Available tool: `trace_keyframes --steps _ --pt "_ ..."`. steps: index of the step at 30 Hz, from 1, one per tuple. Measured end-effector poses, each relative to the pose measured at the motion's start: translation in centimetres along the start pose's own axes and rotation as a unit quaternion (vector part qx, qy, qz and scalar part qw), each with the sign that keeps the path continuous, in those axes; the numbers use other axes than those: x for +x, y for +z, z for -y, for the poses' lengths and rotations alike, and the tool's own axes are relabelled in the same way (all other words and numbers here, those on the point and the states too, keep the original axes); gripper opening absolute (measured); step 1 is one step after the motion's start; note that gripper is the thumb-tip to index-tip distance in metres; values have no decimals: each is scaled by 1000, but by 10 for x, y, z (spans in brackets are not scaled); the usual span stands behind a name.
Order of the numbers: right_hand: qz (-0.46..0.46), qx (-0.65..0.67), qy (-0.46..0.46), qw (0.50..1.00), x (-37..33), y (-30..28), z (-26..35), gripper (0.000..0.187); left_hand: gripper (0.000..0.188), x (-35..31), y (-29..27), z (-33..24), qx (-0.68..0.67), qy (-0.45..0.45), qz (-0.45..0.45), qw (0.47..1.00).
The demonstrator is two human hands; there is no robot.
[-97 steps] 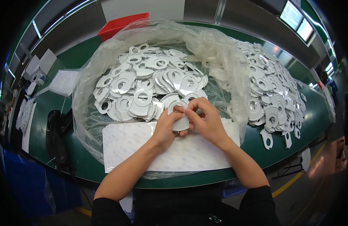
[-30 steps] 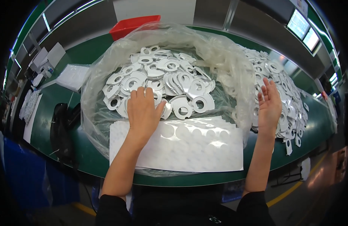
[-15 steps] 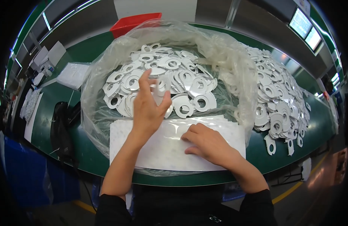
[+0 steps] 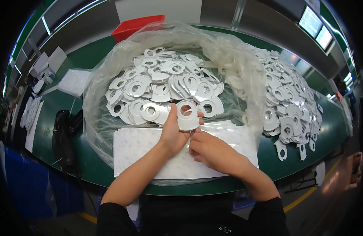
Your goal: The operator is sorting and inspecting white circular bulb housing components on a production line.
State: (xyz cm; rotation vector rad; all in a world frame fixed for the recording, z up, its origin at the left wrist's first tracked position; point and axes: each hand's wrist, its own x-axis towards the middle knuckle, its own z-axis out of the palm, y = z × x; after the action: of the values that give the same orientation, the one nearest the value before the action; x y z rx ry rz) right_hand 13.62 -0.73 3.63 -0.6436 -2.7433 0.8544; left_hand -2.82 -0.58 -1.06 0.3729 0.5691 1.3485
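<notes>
In my left hand (image 4: 173,134) is a white plastic part (image 4: 188,124) with a large round hole, held upright with the thumb along its left edge and fingertips showing at its right. My right hand (image 4: 215,148) is just below the part's lower edge, its fingers curled and pinched together. Anything between those fingers is hidden. Beneath both hands lies a stack of white sheets (image 4: 138,151) with faint spots. Many similar white parts (image 4: 152,76) are heaped just beyond, inside an open clear plastic bag (image 4: 101,88).
A second heap of white parts (image 4: 291,106) covers the right of the green table (image 4: 323,135). A red bin (image 4: 136,26) stands behind the bag. To the left are a black tool-like object (image 4: 62,135) and a clear-wrapped white packet (image 4: 74,82).
My left hand has come down from over the heap, from open fingers to holding a white part. My right hand has stayed low over the sheets, its fingers now near that part.
</notes>
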Motion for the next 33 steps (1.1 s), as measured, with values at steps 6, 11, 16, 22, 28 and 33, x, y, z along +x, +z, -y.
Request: trace_keyframes --steps 6,11,16,22,28,33 --pt "-24 85 -35 995 -5 -30 10 15 57 -2 5 0 34 -5 -24 999" --pt "-261 312 -19 914 -7 -47 4 13 59 -4 13 1 58 -3 -75 996" --pt "-368 407 46 835 -3 -48 -15 13 54 -11 14 -3 144 -26 -34 989" --pt "-384 415 54 823 3 -38 -19 14 43 -14 20 5 239 13 -50 970" --pt "-385 400 54 830 13 -22 -25 21 61 -12 13 3 131 -11 -1 991" --pt "-413 409 62 812 16 -17 -26 19 85 -14 20 0 143 -16 7 990"
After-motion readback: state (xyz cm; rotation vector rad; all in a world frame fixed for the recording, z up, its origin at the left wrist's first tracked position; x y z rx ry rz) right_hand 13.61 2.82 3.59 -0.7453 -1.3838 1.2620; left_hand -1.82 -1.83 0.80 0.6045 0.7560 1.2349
